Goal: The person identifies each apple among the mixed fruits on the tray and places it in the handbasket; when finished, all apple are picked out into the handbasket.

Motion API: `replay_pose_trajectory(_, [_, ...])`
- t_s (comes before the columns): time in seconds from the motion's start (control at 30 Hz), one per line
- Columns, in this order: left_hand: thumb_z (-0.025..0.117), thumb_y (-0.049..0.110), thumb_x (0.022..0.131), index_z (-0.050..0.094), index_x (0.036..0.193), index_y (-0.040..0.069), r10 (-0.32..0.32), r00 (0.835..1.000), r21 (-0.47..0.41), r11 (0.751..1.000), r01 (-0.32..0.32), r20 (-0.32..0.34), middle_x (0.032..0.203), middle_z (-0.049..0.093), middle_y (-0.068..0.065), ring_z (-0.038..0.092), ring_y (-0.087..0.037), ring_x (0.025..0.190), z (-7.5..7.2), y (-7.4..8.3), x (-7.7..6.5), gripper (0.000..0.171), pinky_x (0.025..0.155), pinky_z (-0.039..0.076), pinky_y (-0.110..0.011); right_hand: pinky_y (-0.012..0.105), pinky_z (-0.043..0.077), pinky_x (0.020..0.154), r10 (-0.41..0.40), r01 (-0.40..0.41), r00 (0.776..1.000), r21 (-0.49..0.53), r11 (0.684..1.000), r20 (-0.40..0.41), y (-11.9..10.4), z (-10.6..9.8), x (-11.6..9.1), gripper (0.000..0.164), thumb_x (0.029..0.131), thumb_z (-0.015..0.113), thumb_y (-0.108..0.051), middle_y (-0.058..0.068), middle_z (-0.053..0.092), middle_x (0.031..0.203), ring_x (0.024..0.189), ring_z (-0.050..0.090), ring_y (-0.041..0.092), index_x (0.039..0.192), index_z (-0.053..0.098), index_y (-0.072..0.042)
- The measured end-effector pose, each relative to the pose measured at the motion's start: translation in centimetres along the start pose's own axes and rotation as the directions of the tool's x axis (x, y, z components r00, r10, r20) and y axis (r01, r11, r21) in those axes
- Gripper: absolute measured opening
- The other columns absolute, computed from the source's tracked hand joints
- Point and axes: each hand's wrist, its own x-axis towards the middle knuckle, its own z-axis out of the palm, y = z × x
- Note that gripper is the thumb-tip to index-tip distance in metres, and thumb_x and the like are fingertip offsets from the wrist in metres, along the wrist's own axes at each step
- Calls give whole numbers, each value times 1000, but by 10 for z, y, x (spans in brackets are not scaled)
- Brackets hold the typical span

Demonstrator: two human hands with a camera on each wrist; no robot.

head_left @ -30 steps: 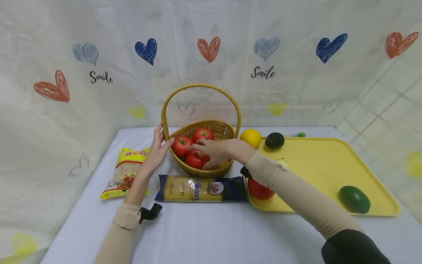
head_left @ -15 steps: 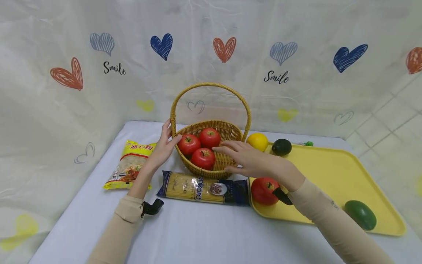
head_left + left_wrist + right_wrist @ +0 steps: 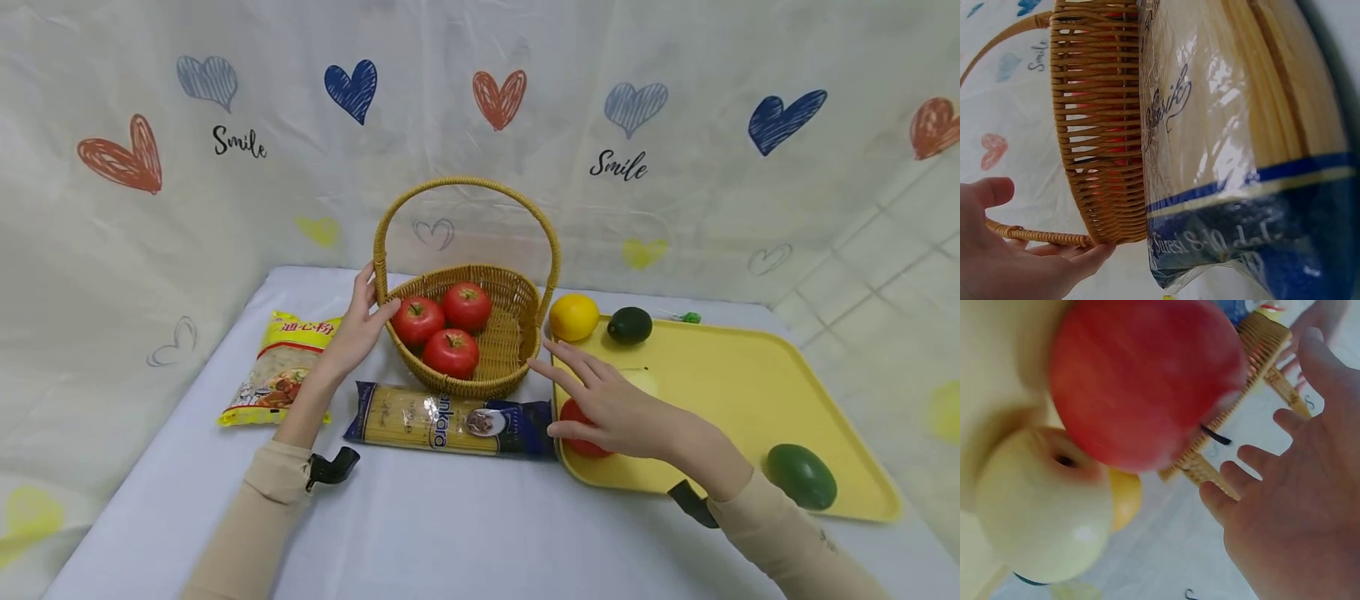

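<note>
A wicker basket [image 3: 491, 388] with a tall handle holds 3 red apples [image 3: 452, 353] in the head view. My left hand [image 3: 347, 337] rests at the basket's left side. In the left wrist view its fingers reach along the outer wall by the handle's foot, and the thumb stands apart. My right hand [image 3: 626, 408] hovers with spread, nearly straight fingers over the tray's left end, holding nothing. Partly hidden beneath it lies another red apple [image 3: 1141, 381], apart from the palm in the right wrist view. Beside that apple sits a pale yellow round fruit [image 3: 1041, 506].
A pack of spaghetti [image 3: 450, 421] lies in front of the basket, and a yellow bag of pasta [image 3: 281, 371] to its left. The yellow tray [image 3: 735, 375] carries a dark green avocado-like fruit [image 3: 630, 325] and a green oval fruit [image 3: 801, 475]. A yellow lemon-like fruit [image 3: 574, 317] sits at its corner.
My right hand has left the apple in the basket and moved right, out over the tray. My left hand stays at the basket's side. The view has shifted slightly.
</note>
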Motion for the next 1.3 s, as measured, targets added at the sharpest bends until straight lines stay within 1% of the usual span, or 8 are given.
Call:
replay_pose_trajectory(0.1, [46,26,98,-5,151,21,-10,1000,-3,1000,10,3,159,6,-13,6,-31,147,1,0,0,74,115,12,-60,54,22,114,14,-14,1000,4,1000,6,0,6,-8,81,86,53,-58,6,8,160,145,16,30,151,16,-28])
replay_pose_trajectory(0.27, [46,29,98,-5,151,22,-24,1000,10,1000,24,-1,159,7,-12,6,-31,147,1,1,0,74,115,11,-60,54,21,114,51,-53,998,36,998,41,0,9,-20,85,83,59,-58,8,10,159,145,15,31,151,17,-30])
replay_pose_trajectory(0.43, [46,29,98,-5,151,22,-26,1000,17,1000,26,-3,159,7,-13,7,-31,147,-1,4,1,74,114,11,-61,55,29,111,95,-99,993,56,993,76,1,13,-29,88,79,64,-59,8,10,159,144,16,31,150,18,-34])
replay_pose_trajectory(0.63, [46,28,98,-5,151,22,-32,999,23,999,32,-4,159,7,-12,7,-32,147,0,6,0,74,114,12,-62,49,39,106,75,-77,995,29,997,66,3,20,-32,87,78,68,-55,7,12,159,137,31,29,149,23,-33])
replay_pose_trajectory(0.77, [46,29,98,-6,151,22,-34,999,22,999,34,-2,160,6,-12,7,-33,147,1,5,-1,75,113,12,-62,51,40,104,67,-66,996,-11,998,64,3,21,-34,81,78,71,-47,9,16,157,133,38,31,146,29,-33])
replay_pose_trajectory(0.87, [46,30,98,-7,151,23,-33,999,24,999,33,3,160,5,-11,6,-32,147,1,5,-2,75,114,11,-62,52,41,103,75,-74,995,-21,997,73,3,20,-37,77,79,72,-42,13,18,156,132,39,34,144,34,-32])
replay_pose_trajectory(1.03, [47,30,98,-7,151,23,-24,1000,16,1000,24,1,160,3,-12,5,-33,147,2,6,-3,76,113,11,-63,49,48,96,101,-101,991,-4,995,90,2,17,-43,71,77,75,-37,13,22,154,130,40,35,139,42,-31])
replay_pose_trajectory(1.3, [47,31,98,-7,151,23,-34,999,25,999,34,4,160,5,-11,5,-32,147,2,7,-4,75,114,10,-62,46,53,89,95,-94,992,-21,995,80,-4,15,-53,74,75,76,-41,14,32,146,128,41,33,139,42,-29])
